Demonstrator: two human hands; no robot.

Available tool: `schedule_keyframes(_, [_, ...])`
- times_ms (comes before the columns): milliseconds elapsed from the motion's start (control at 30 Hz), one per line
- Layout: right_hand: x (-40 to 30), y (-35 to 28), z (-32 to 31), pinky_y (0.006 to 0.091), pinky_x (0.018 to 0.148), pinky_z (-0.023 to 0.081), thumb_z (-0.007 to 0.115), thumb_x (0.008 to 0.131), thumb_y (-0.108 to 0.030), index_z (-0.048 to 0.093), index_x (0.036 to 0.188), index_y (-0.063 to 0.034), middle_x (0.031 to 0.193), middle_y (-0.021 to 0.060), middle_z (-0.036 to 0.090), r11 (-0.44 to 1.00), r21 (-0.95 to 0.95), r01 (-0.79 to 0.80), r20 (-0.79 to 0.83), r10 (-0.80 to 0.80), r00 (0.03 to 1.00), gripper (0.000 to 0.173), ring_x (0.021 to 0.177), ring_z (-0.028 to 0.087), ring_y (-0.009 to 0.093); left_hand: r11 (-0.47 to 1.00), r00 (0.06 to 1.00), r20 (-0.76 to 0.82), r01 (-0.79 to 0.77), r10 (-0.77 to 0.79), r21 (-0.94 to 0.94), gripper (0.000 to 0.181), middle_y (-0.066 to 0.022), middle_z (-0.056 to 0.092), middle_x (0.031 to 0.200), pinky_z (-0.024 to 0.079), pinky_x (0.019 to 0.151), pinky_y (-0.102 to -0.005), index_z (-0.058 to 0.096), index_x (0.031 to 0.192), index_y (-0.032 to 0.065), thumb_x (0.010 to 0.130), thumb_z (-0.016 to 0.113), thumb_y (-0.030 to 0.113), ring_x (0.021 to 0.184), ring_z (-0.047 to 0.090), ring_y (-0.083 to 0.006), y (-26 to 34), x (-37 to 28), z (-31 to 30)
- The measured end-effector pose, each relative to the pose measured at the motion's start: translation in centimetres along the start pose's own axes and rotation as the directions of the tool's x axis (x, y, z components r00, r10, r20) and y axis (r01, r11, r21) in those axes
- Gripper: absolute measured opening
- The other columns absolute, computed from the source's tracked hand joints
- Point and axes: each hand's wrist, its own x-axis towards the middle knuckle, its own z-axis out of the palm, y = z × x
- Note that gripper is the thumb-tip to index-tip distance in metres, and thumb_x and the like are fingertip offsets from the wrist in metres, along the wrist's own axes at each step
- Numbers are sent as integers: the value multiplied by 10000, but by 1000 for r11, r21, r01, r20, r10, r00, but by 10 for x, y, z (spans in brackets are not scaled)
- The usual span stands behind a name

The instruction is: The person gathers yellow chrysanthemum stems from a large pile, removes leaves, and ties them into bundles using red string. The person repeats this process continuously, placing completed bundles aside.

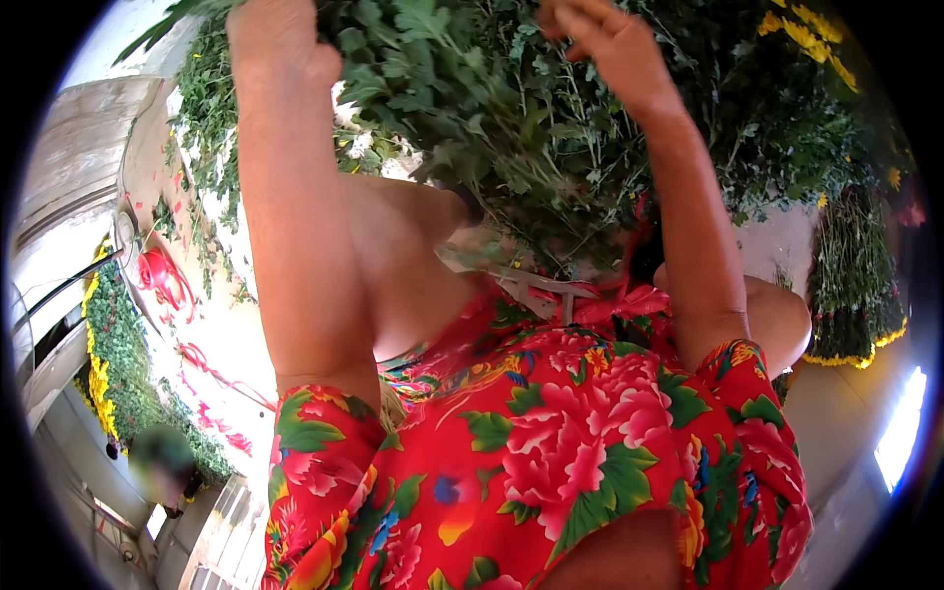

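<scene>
My left hand (284, 37) is at the top edge, partly cut off, against a mass of green leafy stems. Whether its fingers grip any of them is hidden. Over the same foliage (509, 125), farther right, is my right hand (608, 44), blurred, its fingers apart and partly bent near the stems. I see nothing plainly held in it. The stems look like cut chrysanthemums and lie in a thick heap before my bent knees. Several yellow blooms (807, 37) show at the heap's upper right.
A roll of red ribbon (153, 269) lies on the floor at left among scattered leaves. Bundled yellow flowers (103, 369) line the far left; another bundle (852, 273) stands at right. A white slatted piece (228, 531) and a blurred figure, perhaps a person (158, 457), are lower left.
</scene>
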Motion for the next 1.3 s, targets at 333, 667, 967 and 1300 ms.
schedule_keyframes(333, [-168, 269, 187, 429, 937, 498, 652, 862, -260, 612, 1233, -14, 1127, 208, 682, 858, -306, -412, 200, 481, 854, 447, 1073, 640, 389, 893, 899, -172, 427, -402, 143, 693, -195, 423, 1510, 266, 1187, -484, 472, 1381, -14, 810, 777, 232, 1425, 360, -288, 4, 1, 3])
schedule_keyframes(667, [-89, 57, 10, 288, 991, 458, 567, 983, 2, 556, 1360, 9, 1275, 66, 639, 960, 266, 90, -503, 59, 862, 377, 1142, 597, 136, 942, 943, 22, 331, -332, 50, 337, -128, 719, 1024, 592, 796, -389, 664, 1130, -11, 817, 732, 93, 860, 710, -257, -4, 11, -16])
schedule_keyframes(967, [-89, -89, 44, 292, 840, 512, 572, 890, 81, 590, 1330, -12, 1134, 139, 704, 913, -359, 194, -413, -342, 844, 451, 915, 679, 216, 946, 936, 268, 279, -229, -165, 296, -112, 713, 1004, 604, 755, -415, 655, 1136, 11, 846, 689, 61, 855, 713, -252, -27, 13, 5])
schedule_keyframes(1300, [-71, -127, 18, 293, 757, 528, 590, 976, -25, 593, 1348, -46, 1162, 72, 676, 904, -366, 221, -545, -401, 737, 373, 937, 625, 121, 856, 856, 460, 407, -235, -319, 404, -126, 699, 1103, 562, 874, -443, 626, 1203, 4, 811, 716, 39, 990, 682, -274, -29, -14, 28])
